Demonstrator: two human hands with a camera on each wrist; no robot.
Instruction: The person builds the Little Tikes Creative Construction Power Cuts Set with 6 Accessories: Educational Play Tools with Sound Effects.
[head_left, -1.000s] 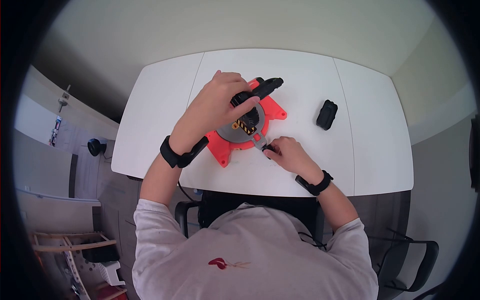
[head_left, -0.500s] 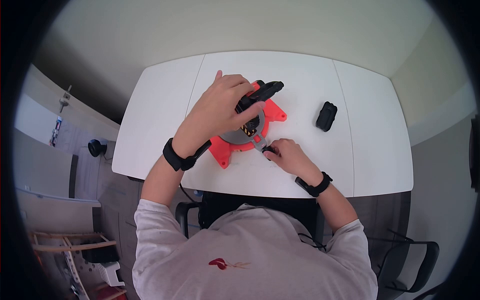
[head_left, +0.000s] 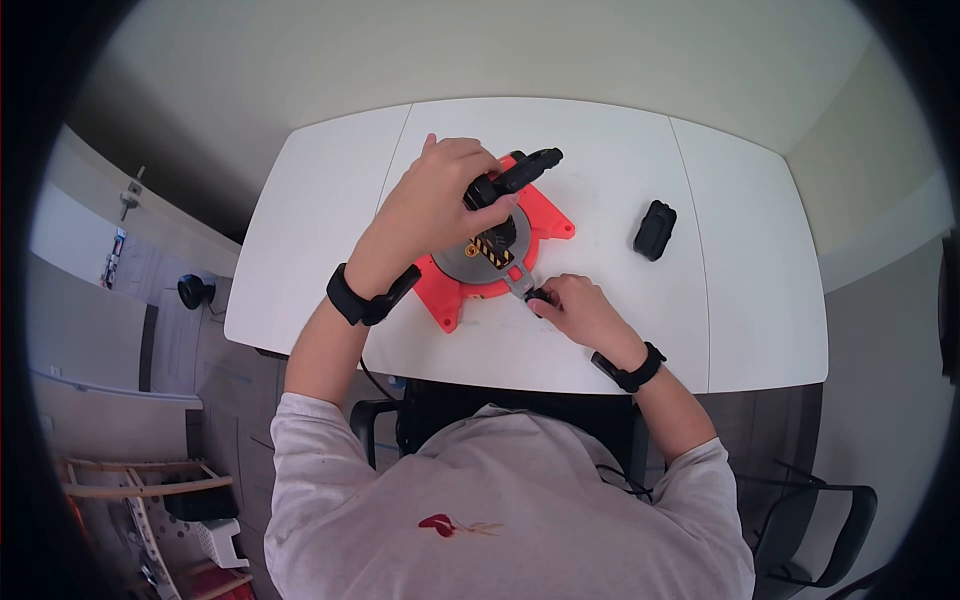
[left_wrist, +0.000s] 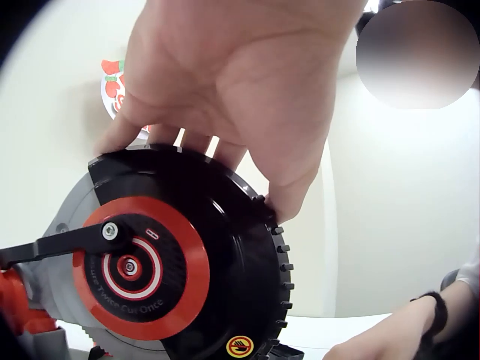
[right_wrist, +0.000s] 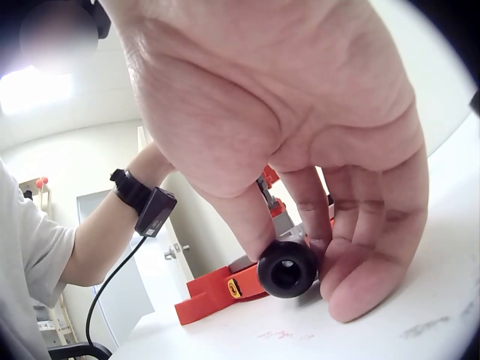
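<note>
A toy mitre saw stands on the white table, with an orange base [head_left: 545, 216] and a round grey turntable [head_left: 458, 266]. My left hand [head_left: 432, 202] grips the black blade guard [left_wrist: 236, 217] of the saw head from above, thumb on one side and fingers on the other. Black teeth line the guard's edge in the left wrist view. Behind that hand the black handle [head_left: 528, 172] slants up to the right. Low at the front of the base, my right hand [head_left: 588, 312] pinches a round black knob [right_wrist: 287, 268] between thumb and fingers.
A small black case [head_left: 655, 230] lies on the white table [head_left: 620, 345] to the right of the saw. Black camera straps [head_left: 630, 369] circle both wrists. A chair [head_left: 815, 530] stands at the lower right, and a wooden rack [head_left: 150, 494] at the lower left.
My left hand shifted slightly right and nearer over the saw head, then back to about where it was. The right hand keeps its pinch on the knob, nearly still.
</note>
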